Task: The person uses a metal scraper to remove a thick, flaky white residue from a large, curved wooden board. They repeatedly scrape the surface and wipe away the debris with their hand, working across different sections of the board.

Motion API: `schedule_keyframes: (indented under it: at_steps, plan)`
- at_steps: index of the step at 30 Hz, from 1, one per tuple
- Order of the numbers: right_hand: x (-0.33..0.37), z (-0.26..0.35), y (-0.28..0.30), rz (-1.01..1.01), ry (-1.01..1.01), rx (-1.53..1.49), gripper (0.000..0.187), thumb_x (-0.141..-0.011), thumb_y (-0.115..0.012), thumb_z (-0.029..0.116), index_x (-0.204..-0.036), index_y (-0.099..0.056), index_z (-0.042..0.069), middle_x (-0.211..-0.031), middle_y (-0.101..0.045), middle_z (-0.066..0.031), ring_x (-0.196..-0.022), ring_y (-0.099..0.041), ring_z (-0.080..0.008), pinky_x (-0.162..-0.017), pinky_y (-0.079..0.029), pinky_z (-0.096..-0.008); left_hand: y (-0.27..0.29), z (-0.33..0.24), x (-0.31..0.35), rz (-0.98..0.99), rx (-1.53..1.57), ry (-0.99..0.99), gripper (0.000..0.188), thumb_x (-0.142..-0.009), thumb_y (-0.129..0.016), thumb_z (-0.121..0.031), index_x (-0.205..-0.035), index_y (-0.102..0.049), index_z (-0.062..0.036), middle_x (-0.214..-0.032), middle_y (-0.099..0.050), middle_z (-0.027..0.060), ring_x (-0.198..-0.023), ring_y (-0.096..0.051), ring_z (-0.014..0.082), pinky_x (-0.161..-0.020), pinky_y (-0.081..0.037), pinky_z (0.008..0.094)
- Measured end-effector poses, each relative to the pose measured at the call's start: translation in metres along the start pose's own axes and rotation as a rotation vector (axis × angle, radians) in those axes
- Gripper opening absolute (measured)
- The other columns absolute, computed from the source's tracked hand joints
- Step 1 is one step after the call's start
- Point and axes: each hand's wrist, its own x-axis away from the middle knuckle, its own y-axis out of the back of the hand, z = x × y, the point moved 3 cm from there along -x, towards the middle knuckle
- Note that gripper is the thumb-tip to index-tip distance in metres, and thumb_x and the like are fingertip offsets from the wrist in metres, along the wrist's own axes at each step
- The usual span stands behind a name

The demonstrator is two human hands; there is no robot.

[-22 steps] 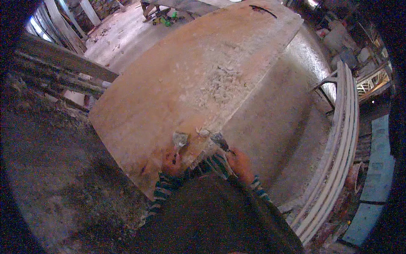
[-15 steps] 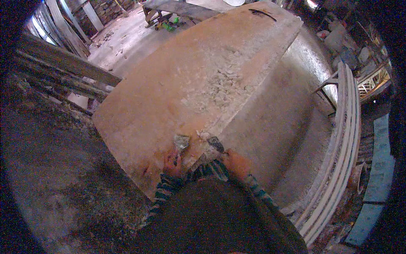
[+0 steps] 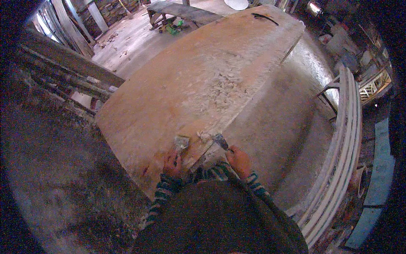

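At the near right edge of the broad orange-brown board (image 3: 148,101), the dark flat-bladed scraper (image 3: 220,142) has edged slightly forward beside a pale crumbly lump (image 3: 206,135), suggesting short scraping strokes. The right hand (image 3: 239,162) grips it from beyond that edge; the left hand (image 3: 172,164), barely changed, clasps a pale-smeared, wide-bladed scraper (image 3: 182,142) above the board's near end.

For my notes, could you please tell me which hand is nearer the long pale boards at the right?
The right hand: it is to the left of the long pale boards, and the left hand is farther left.
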Motion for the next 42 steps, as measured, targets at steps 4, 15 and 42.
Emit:
schedule_keyframes:
  at_steps: [4,15,42]
  plan:
    - [0.012,0.007,0.013,-0.032,-0.057,-0.053,0.038,-0.094,-0.068,0.037,-0.119,-0.069,0.009,-0.097,-0.074,-0.0213,-0.091,-0.071,-0.0429,-0.078,-0.056,-0.0505,-0.002,0.006,0.004,-0.040,0.001,0.018,0.040,-0.097,-0.067,-0.024,-0.135,-0.066,-0.0088,-0.118,-0.067,0.0219,-0.103,-0.066,0.0388,-0.089,-0.057,0.0486]
    - [0.009,-0.022,-0.004,-0.118,0.058,0.064,0.035,-0.093,-0.070,0.034,-0.114,-0.070,0.007,-0.101,-0.073,-0.0226,-0.093,-0.069,-0.0449,-0.079,-0.054,-0.0514,0.009,-0.012,-0.002,-0.002,-0.011,-0.036,0.039,-0.097,-0.064,-0.021,-0.133,-0.067,-0.0063,-0.125,-0.069,0.0229,-0.114,-0.063,0.0410,-0.098,-0.054,0.0488]
    - [-0.021,-0.028,-0.027,-0.160,0.004,0.132,0.034,-0.090,-0.072,0.034,-0.107,-0.073,0.004,-0.093,-0.073,-0.0216,-0.084,-0.072,-0.0378,-0.075,-0.054,-0.0477,-0.010,-0.004,-0.006,-0.013,0.234,-0.052,0.038,-0.097,-0.066,-0.019,-0.133,-0.067,-0.0066,-0.127,-0.066,0.0237,-0.118,-0.062,0.0416,-0.102,-0.052,0.0487]
